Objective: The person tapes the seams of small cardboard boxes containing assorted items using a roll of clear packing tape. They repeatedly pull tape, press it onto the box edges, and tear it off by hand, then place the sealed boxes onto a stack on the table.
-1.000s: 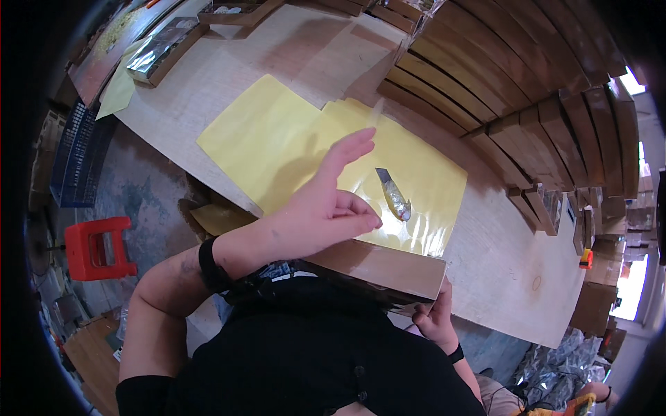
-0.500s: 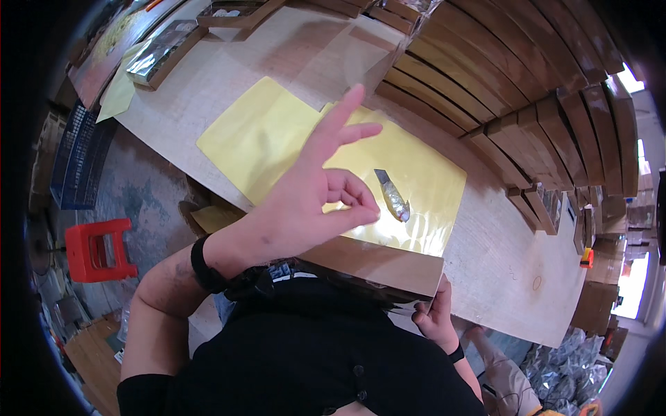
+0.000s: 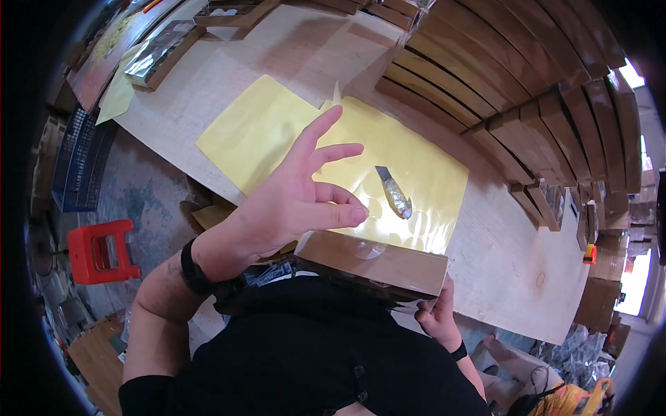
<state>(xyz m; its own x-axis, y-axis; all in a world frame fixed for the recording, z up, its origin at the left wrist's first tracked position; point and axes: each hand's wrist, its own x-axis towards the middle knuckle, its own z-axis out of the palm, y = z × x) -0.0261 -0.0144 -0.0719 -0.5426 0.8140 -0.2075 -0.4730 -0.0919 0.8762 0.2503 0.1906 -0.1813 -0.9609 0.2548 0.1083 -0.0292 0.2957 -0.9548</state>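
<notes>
My left hand hovers over the near edge of the yellow sheets, thumb and index finger pinched together, the other fingers spread upward. Whatever the pinch holds, if anything, is too small to make out. My right hand grips the right end of a flat brown cardboard box, held against the table's near side. A clear round sticker shows on the box's upper face, just below my left fingertips. A utility knife wrapped in clear tape lies on the sheets, which carry faint round outlines.
Stacked brown boxes line the table's far right. A box with a shiny window lies far left. Beside the table are a red stool and a blue crate. Another person's leg shows at lower right.
My left hand has drawn left and slightly down, still pinched. The box face has turned more upward, and the clear sticker now shows on it. A pointed sheet corner appears beyond my fingers.
</notes>
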